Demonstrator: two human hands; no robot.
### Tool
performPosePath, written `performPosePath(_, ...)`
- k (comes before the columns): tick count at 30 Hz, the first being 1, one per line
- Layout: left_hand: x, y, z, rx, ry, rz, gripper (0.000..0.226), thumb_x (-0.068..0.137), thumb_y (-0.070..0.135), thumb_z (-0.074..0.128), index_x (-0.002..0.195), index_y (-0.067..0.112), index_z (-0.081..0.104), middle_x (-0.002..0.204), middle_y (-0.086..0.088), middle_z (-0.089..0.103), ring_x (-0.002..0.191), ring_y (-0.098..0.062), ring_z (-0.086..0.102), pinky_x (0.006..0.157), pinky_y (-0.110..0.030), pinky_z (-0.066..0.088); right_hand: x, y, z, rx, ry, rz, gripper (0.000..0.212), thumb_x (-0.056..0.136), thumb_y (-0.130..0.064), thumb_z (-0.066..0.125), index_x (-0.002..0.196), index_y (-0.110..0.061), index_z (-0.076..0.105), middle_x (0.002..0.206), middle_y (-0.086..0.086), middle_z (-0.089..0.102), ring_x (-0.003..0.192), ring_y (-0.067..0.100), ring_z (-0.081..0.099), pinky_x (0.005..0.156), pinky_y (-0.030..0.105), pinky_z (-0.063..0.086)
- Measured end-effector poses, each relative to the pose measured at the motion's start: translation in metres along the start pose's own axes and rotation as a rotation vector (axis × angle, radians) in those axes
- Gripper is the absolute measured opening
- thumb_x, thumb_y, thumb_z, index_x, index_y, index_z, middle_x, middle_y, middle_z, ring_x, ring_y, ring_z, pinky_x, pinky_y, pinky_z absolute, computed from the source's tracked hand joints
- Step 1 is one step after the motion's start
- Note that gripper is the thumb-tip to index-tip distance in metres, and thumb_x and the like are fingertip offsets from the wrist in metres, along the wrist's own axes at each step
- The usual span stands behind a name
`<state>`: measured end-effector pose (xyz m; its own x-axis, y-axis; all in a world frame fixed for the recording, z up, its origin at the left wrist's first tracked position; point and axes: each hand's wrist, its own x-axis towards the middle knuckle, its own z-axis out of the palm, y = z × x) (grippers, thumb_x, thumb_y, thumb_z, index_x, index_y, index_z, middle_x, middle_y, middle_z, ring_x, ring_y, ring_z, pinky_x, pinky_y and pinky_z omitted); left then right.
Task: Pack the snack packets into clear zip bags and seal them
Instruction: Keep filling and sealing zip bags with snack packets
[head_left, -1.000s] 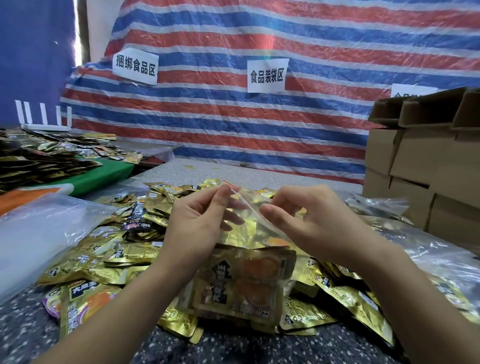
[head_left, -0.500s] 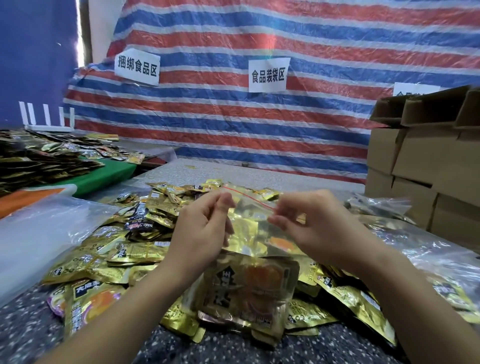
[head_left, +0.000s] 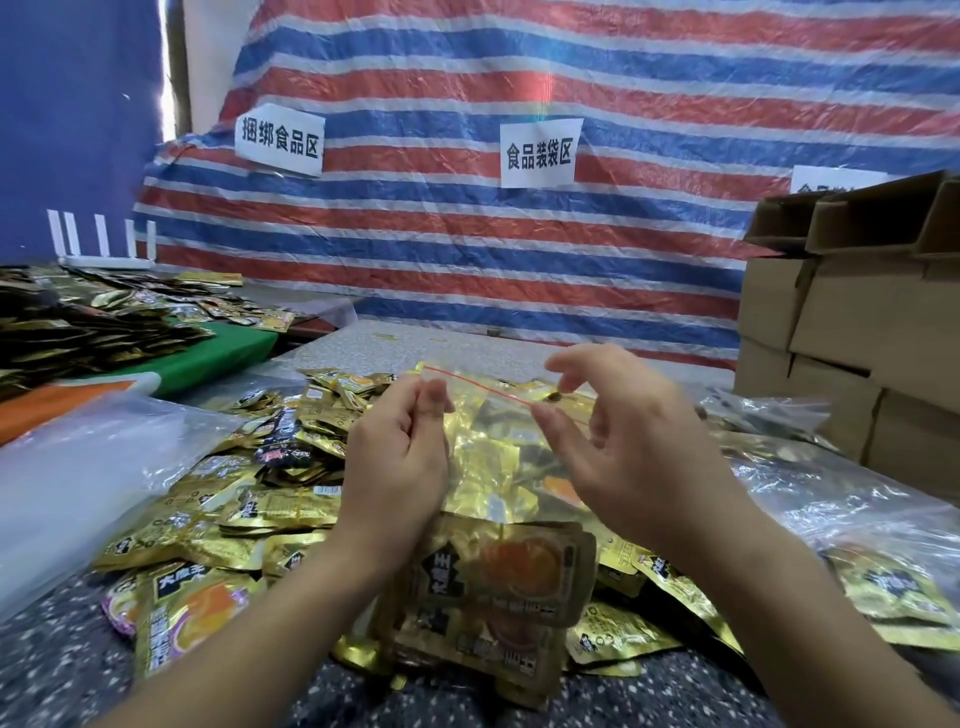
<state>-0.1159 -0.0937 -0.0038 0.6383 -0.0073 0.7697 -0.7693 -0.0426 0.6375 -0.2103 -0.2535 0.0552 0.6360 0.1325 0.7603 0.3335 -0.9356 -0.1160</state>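
Observation:
A clear zip bag (head_left: 488, 447) with a red zip line stands upright in front of me, and gold snack packets (head_left: 498, 577) fill its lower part. My left hand (head_left: 397, 457) pinches the bag's top left edge between thumb and curled fingers. My right hand (head_left: 634, 447) is at the top right of the bag. Its thumb tip touches the red zip line, its fingers are spread apart, and the index finger is lifted off the bag. Under and around the bag lies a pile of loose gold packets (head_left: 249, 499).
The speckled table (head_left: 62, 670) carries clear plastic sheeting (head_left: 78, 467) on the left and more plastic with packets (head_left: 883, 545) on the right. Cardboard boxes (head_left: 852, 322) are stacked at the right. A green table with packets (head_left: 104, 322) stands at far left, before a striped tarp.
My right hand has let go of its pinch on the zip line and spread its fingers. The bag has risen a little and its top has swung toward level. My left hand keeps its pinch.

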Motion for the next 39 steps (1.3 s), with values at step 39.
performPosePath(39, 0.080, 0.041, 0.028, -0.207, -0.720, -0.120, 0.020, 0.096, 0.020, 0.053, 0.092, 0.007, 0.067, 0.080, -0.006, 0.072, 0.063, -0.016, 0.065, 0.057, -0.023, 0.050, 0.044, 0.039, -0.042, 0.187, -0.286, 0.242, 0.023, 0.099, -0.030, 0.058, 0.079, -0.023, 0.065, 0.069, -0.002, 0.064, 0.058, 0.009, 0.054, 0.058, 0.036, 0.046)
